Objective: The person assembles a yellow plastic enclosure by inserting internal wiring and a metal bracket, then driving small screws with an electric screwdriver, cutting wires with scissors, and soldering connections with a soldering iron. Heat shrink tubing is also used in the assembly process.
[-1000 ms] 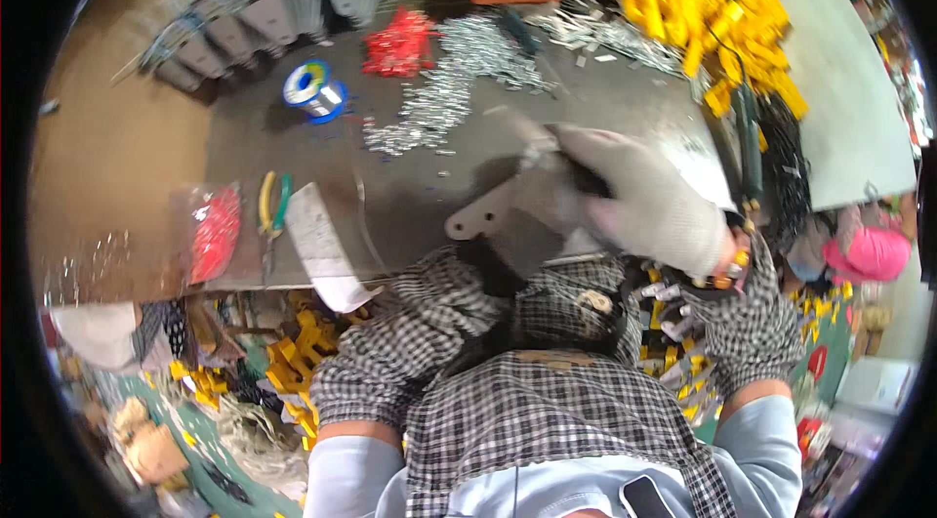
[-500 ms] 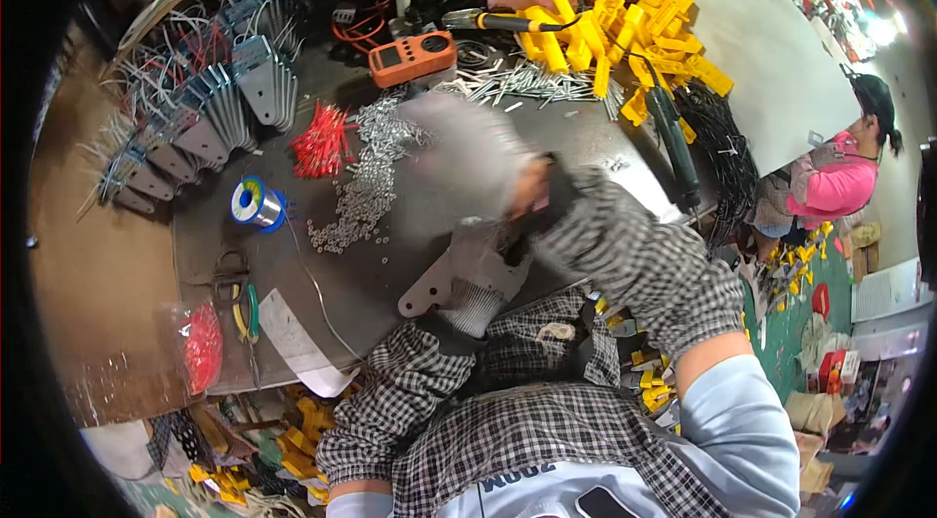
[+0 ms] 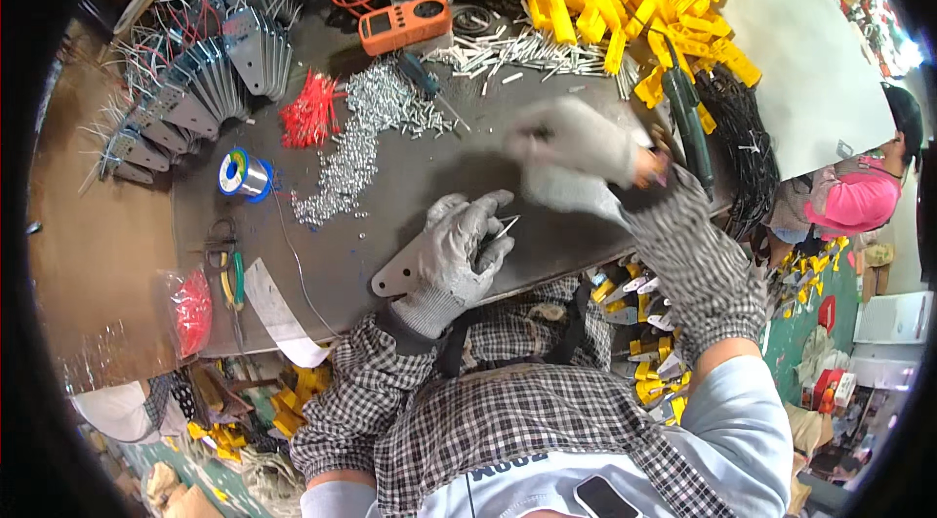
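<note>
My left hand (image 3: 454, 249), in a grey glove, is closed on a flat grey metal plate (image 3: 397, 271) with holes at its rounded end. A thin whitish piece (image 3: 508, 225) shows at its fingertips; its kind is too small to tell. Over the right part of the table is my right hand (image 3: 576, 152), gloved and smeared by motion, so its fingers and anything in them cannot be made out. A screwdriver (image 3: 420, 77) with a dark handle lies by the heap of small screws and nuts (image 3: 376, 108), its shaft pointing toward the hands.
Left of the screws lie red sleeved pieces (image 3: 310, 110), a solder spool (image 3: 244, 174) and pliers (image 3: 231, 274). Wired metal plates (image 3: 190, 103) stand far left. Behind are an orange meter (image 3: 405, 25), metal pins (image 3: 527, 56), yellow housings (image 3: 605, 0) and a soldering iron (image 3: 688, 123). A person (image 3: 854, 196) sits at right.
My right hand has swung right and nearer, away from the screw heap. The screwdriver now shows beside the heap. My left hand with the plate shows more plainly, and the view has shifted slightly.
</note>
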`<state>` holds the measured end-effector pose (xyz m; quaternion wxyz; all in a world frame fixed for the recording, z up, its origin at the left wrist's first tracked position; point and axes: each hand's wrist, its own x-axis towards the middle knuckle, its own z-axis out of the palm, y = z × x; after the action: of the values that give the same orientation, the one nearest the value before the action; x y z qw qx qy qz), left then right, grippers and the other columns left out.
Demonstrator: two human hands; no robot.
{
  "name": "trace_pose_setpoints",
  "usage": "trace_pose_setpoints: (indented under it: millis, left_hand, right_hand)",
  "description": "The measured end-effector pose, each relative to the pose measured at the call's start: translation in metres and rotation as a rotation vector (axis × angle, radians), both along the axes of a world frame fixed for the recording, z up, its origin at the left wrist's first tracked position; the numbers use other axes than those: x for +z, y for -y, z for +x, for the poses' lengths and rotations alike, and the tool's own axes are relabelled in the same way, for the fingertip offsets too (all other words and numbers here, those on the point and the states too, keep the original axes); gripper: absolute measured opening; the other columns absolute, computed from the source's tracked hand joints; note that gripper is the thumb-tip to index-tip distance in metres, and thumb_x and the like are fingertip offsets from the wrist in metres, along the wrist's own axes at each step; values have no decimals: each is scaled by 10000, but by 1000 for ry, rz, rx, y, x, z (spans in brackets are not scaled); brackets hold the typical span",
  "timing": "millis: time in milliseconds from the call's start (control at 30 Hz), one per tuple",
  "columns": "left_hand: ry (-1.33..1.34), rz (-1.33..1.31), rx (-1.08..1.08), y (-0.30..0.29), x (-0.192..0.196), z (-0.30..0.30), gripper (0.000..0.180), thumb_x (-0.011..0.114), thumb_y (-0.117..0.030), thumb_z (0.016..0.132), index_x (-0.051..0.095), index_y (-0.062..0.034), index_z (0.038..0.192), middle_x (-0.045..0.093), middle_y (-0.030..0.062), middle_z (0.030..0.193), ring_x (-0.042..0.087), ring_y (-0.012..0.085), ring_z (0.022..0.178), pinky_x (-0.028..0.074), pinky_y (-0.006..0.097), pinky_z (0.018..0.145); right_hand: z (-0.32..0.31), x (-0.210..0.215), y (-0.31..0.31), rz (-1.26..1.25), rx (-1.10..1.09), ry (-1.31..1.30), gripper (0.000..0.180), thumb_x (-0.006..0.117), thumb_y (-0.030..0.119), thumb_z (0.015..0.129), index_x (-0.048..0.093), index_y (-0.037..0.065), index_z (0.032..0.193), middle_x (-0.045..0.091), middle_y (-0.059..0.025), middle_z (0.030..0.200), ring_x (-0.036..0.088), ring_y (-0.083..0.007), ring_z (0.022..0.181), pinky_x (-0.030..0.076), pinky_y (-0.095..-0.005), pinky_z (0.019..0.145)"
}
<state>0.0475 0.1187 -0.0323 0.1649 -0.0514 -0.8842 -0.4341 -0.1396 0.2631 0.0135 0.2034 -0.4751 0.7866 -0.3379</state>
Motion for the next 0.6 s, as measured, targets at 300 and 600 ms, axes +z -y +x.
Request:
trace_pose_setpoints:
  millis: [300,600]
  left_hand:
    - [-39,-27,6,-3,-13,1,263,685,8,743,610,-56,987,636,88,931,539,343,1114,438,433,948]
    - [-90,-52,-57,1,-7,-2,216,652,42,675,611,-33,873,601,90,796,604,284,829,432,459,995]
  right_hand:
    - [73,-22,-30,-13,10,60,280,661,279,834,654,41,981,653,-185,874,624,-378,850,498,-419,757]
    - [87,-16,-38,-139,-149,-2,348,656,340,836,665,35,1004,657,-166,907,623,-349,829,498,-391,761]
